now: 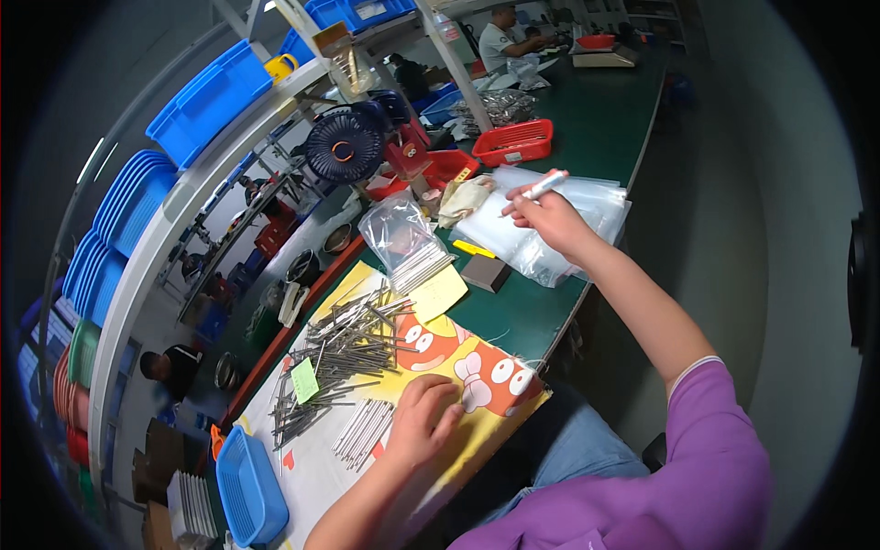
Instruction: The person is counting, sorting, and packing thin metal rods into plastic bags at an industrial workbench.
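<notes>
My right hand (547,218) is closed round a white marker pen (547,184), above a stack of clear plastic bags (587,215) on the green table. My left hand (423,423) rests on the yellow cartoon-print mat (466,440), its thumb apart from loosely bent fingers, with nothing seen in it. Just beside it lies a neat row of silver metal rods (362,434). Farther left, a loose heap of dark metal rods (344,353) spreads over the mat, with a green paper note (304,380) on it. A clear bag (400,229) holds more silver rods (422,266).
A yellow note (438,293), a dark block (485,272) and a yellow cutter (473,248) lie beyond the mat. A blue tray (249,490) stands at the near left. A fan (344,147) and a red tray (513,142) are farther back. Another person (502,44) sits at the far end.
</notes>
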Available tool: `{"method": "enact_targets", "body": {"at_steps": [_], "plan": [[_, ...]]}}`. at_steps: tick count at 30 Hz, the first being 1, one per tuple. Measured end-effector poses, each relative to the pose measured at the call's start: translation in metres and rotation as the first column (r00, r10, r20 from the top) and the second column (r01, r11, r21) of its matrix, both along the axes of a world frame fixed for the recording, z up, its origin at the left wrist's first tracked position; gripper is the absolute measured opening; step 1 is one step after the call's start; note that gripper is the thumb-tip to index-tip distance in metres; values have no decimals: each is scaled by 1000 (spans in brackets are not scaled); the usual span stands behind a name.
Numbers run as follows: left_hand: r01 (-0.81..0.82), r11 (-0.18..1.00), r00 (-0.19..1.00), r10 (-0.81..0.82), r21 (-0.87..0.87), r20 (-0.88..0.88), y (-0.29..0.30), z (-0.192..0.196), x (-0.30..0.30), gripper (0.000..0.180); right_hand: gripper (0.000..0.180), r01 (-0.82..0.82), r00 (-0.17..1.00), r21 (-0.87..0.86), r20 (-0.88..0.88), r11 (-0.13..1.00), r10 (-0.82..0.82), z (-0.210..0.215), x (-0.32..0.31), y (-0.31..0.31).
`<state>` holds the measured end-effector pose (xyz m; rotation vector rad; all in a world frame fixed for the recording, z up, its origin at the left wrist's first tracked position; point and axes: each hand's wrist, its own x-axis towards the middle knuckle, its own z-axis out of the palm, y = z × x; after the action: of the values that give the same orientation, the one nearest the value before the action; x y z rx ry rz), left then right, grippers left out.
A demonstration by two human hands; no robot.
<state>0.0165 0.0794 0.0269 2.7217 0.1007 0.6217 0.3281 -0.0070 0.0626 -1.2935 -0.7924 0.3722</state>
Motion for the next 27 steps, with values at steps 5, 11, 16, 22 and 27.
{"method": "enact_targets", "body": {"at_steps": [5, 11, 16, 22, 27], "plan": [[131, 991, 991, -131, -29, -7, -9, -24, 20, 27, 19, 176, 941, 212, 251, 961, -228, 51, 32, 122], [164, 980, 986, -165, -116, -4, -6, -30, 28, 27, 21, 373, 803, 343, 347, 862, -485, 68, 102, 225], [131, 967, 991, -120, -217, 64, 2, -30, 22, 25, 24, 599, 598, 113, 596, 793, -536, 88, 88, 270], [192, 940, 979, -161, -283, 128, -2, -40, 25, 24, 38, 616, 566, -256, 802, 745, -192, 94, 135, 272], [167, 925, 985, -138, -343, 106, 1, -47, 20, 25, 38, 725, 498, 31, 667, 688, -554, 62, 121, 301]]}}
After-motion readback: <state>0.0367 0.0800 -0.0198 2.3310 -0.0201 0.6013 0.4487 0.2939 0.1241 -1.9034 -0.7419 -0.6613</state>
